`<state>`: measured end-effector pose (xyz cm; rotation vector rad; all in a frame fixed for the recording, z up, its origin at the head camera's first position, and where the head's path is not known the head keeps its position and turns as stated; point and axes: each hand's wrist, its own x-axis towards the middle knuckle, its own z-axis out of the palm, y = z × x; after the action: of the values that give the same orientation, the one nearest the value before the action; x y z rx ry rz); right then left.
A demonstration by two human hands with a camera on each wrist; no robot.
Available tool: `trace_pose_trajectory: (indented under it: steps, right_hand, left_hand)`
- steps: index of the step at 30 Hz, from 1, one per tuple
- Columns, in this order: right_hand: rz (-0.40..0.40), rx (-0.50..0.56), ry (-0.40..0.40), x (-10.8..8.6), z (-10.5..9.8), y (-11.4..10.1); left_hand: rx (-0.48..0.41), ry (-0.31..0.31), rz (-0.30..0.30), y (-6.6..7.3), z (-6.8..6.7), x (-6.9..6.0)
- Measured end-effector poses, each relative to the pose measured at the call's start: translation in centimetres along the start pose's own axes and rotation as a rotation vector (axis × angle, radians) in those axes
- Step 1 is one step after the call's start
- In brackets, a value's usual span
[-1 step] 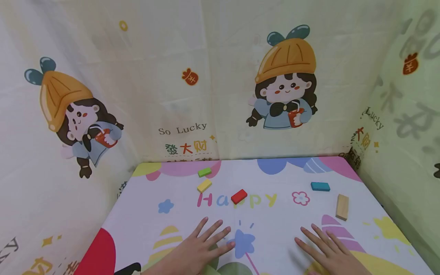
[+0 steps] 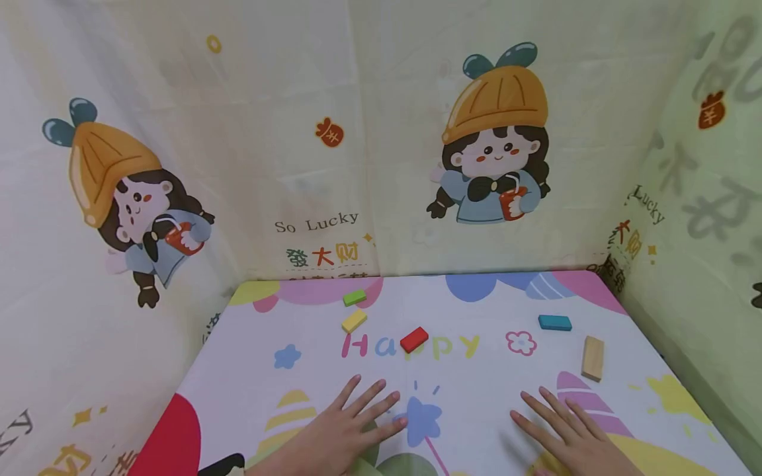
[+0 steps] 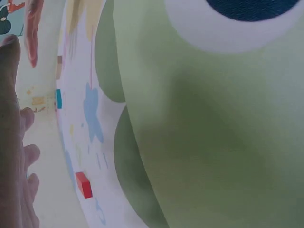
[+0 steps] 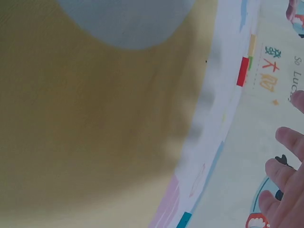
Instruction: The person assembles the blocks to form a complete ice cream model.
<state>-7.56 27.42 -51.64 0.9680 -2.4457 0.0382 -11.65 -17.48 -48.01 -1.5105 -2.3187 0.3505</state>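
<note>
My left hand (image 2: 339,426) hovers or rests over the near middle of the table with its fingers spread, holding nothing. To the right, my right hand (image 2: 574,430) has its fingers extended, also without anything in it. Beyond the left hand lies a red block (image 2: 414,340), the nearest block to it. A plain wooden block (image 2: 592,359) is just past the right fingertips, with a blue block (image 2: 555,322) behind it. Farther back on the left are a yellow block (image 2: 354,321) and a green block (image 2: 354,298). The red block (image 3: 84,185) also shows in the left wrist view.
A printed cloth with cartoon shapes covers the table (image 2: 476,396). Patterned fabric walls (image 2: 393,132) enclose its back and both sides. A dark strap (image 2: 223,464) shows by my left wrist.
</note>
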Motion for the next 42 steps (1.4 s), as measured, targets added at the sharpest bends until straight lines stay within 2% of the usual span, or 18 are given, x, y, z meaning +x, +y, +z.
trace_pose_trajectory:
  steps: [4,6,10,14,16,18,23,27,30,34,42]
  right_hand:
    - [0.025,0.029,0.045,-0.3,0.5,1.2]
    - [0.109,0.062,0.060,-0.8,0.7,2.2]
    - [0.392,0.179,-0.010,-1.4,0.2,5.3]
    - [0.727,0.335,-0.215,-1.5,-0.5,9.5]
    - [0.847,0.380,-0.280,-1.5,-0.6,11.3]
    - [0.920,0.402,-0.280,-1.6,-0.4,12.7]
    - [0.983,0.429,-0.267,-1.7,0.6,14.9]
    - [1.002,0.419,-0.273,-1.5,1.3,15.6]
    - [1.010,0.396,-0.266,-1.4,1.6,15.8]
    - [1.021,0.384,-0.274,-1.1,1.7,15.8]
    - [1.031,0.358,-0.329,-0.3,2.4,15.3]
  left_hand:
    - [-0.040,-0.016,-0.025,-0.2,0.1,0.1]
    - [-0.077,-0.028,-0.057,-0.5,0.1,0.2]
    - [-0.166,-0.102,-0.159,-1.6,0.1,0.7]
    - [-0.214,-0.165,-0.292,-3.1,0.0,1.6]
    - [-0.250,-0.169,-0.377,-3.9,0.1,2.1]
    - [-0.303,-0.147,-0.471,-4.6,0.5,2.5]
    - [-0.494,-0.073,-0.673,-5.9,2.1,4.1]
    - [-0.611,-0.062,-0.785,-6.5,3.3,5.9]
    - [-0.657,-0.084,-0.829,-6.8,4.1,7.1]
    - [-0.678,-0.103,-0.851,-7.1,5.1,8.5]
    - [-0.701,-0.082,-0.935,-7.7,6.5,9.7]
